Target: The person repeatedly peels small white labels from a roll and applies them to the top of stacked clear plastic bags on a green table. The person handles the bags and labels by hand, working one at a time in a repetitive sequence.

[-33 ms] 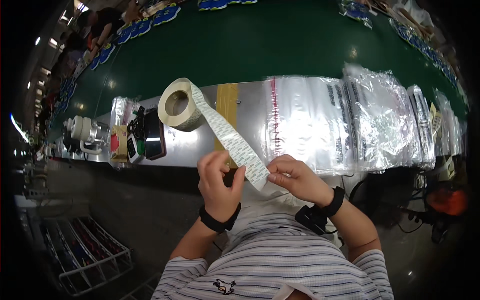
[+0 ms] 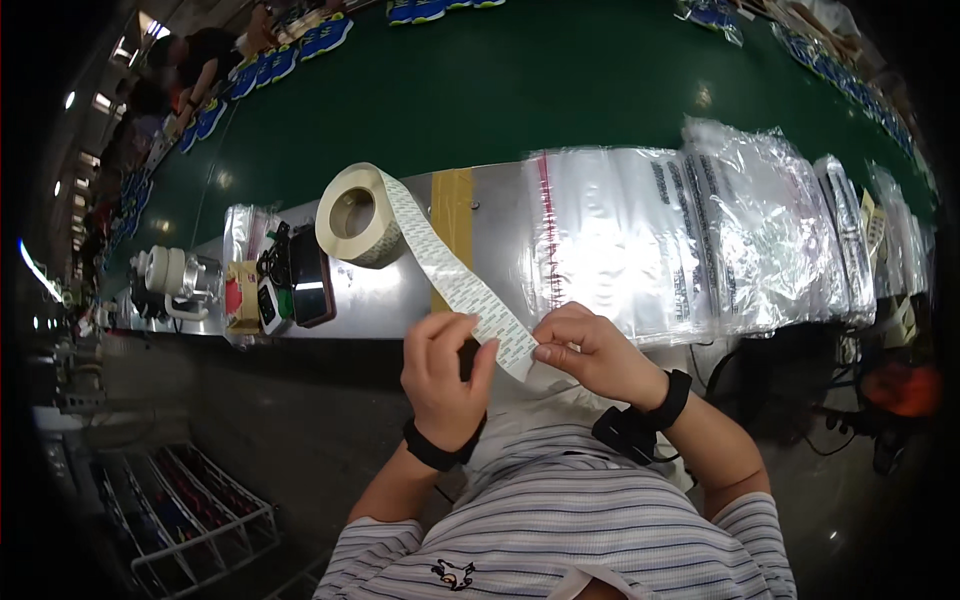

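A roll of label tape point(image 2: 357, 215) stands on the metal tabletop, off-white at its side. From it a pale strip with small green print point(image 2: 455, 278) slopes down toward me. My right hand point(image 2: 595, 358) is closed in a pinch at the strip's free end, thumb and forefinger on its right edge. My left hand point(image 2: 445, 375) is beside the strip's left edge, fingers curved and thumb held apart from them. Its fingertips are close to the strip; whether they touch it I cannot tell. Each wrist wears a black band.
Clear plastic bags point(image 2: 620, 240) lie in stacks to the right. A dark phone point(image 2: 311, 275) and a small cardboard box point(image 2: 242, 297) are at the left. Beyond runs a green conveyor belt point(image 2: 560, 80) carrying blue shoes point(image 2: 325, 37). A wire rack point(image 2: 190, 510) stands low at the left.
The fingers of my left hand have shifted slightly right, closer to the strip's edge. My right hand keeps its pinch, and the view has tilted a little.
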The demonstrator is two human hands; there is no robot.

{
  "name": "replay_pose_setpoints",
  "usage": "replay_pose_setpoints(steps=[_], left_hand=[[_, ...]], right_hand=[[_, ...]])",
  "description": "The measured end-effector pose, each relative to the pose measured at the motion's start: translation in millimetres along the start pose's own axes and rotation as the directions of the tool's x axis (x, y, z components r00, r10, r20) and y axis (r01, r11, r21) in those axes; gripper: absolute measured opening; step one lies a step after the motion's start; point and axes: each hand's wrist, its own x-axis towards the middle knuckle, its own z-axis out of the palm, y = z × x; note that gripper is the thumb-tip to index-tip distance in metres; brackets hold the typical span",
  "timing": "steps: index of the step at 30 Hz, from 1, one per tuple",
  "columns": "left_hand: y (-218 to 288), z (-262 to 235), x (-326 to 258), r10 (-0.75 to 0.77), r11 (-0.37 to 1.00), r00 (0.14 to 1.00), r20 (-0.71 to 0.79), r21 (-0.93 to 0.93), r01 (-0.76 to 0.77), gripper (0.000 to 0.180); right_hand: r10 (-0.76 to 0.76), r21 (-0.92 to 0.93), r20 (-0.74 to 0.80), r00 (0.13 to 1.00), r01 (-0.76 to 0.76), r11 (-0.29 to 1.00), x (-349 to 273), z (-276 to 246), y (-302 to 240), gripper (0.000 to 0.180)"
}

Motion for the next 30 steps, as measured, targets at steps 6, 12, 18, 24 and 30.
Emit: replay_pose_setpoints(steps=[6, 12, 18, 24, 30], left_hand=[[7, 7, -3, -0.346, 0.611, 0.825, 0.447, -0.56, 0.559, 0.018], [-21, 4, 20, -0.505, 0.442, 0.754, 0.42, -0.624, 0.644, 0.013], [-1, 27, 43, 0.173, 0.925, 0.859, 0.481, -0.378, 0.026, 0.038], [-1, 73, 13, 0.209, 0.955, 0.718, 0.664, 0.018, -0.295, 0.086], [-6, 73, 7, 0.193, 0.974, 0.728, 0.658, -0.037, -0.225, 0.088]], right_hand=[[-0.104, -0.253, -0.145, 0.984, 0.064, 0.965, 24, 8, -9, 0.017], [-0.017, -0.336, -0.133, 0.991, -0.029, 0.941, 8, -12, -9, 0.022], [-0.113, -0.638, -0.453, 0.884, -0.233, 0.734, 11, -39, 12, 0.034], [-0.147, -0.75, -0.599, 0.787, -0.486, 0.449, 20, -28, 58, 0.035], [-0.136, -0.706, -0.604, 0.785, -0.449, 0.548, 13, -33, 61, 0.04]])
